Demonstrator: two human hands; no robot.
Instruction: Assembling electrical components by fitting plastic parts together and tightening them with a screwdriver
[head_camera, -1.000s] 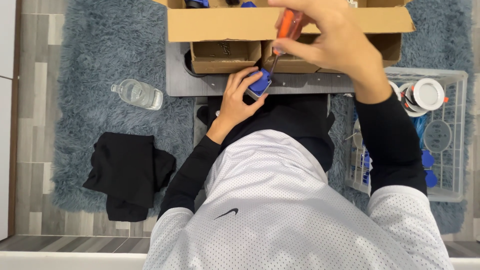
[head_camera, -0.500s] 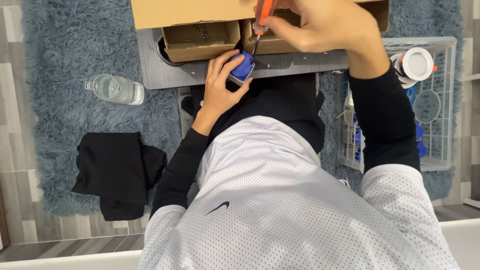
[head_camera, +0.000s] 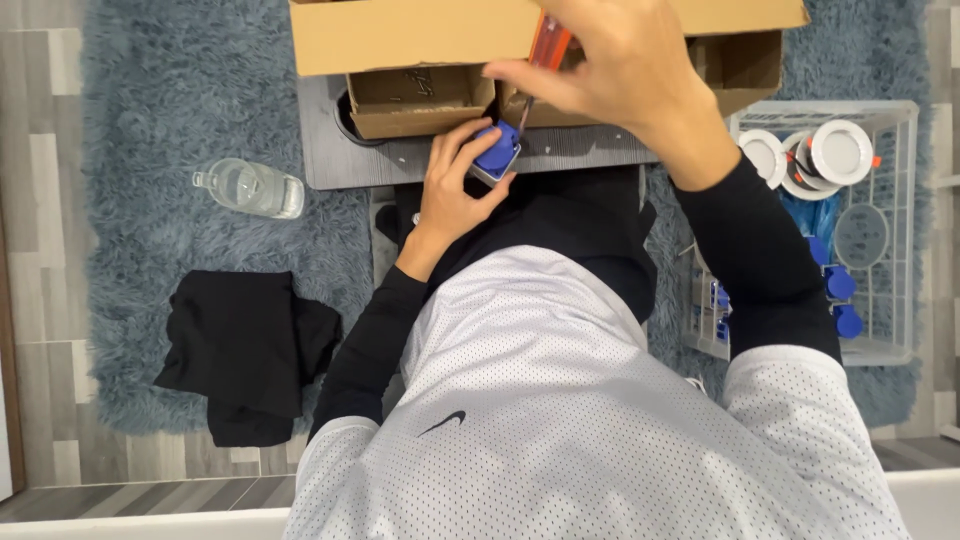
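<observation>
At frame centre, nearest us, our white mesh jersey (head_camera: 590, 420) fills the lower half. Just past it at 11 o'clock, our left hand (head_camera: 450, 195) is curled closed around a small blue part (head_camera: 497, 155), pinning it at the near edge of the grey board (head_camera: 590, 148). At 12 o'clock, above the part, our right hand (head_camera: 620, 70) pinches an orange-handled screwdriver (head_camera: 548, 48) between closed fingers. The tool's long axis runs steep, handle at 1 o'clock, tip down at 7 o'clock into the part's top face. So the part sits directly below-left of the right fingers, and the left hand is the nearer one, already on it. Further out: open cardboard boxes (head_camera: 420, 95) at 12, clear water bottle (head_camera: 250, 188) at 10, black cloth (head_camera: 250, 350) at 8, white wire basket (head_camera: 900, 230) with round white fittings at 2, all on a blue shag rug (head_camera: 150, 120).
</observation>
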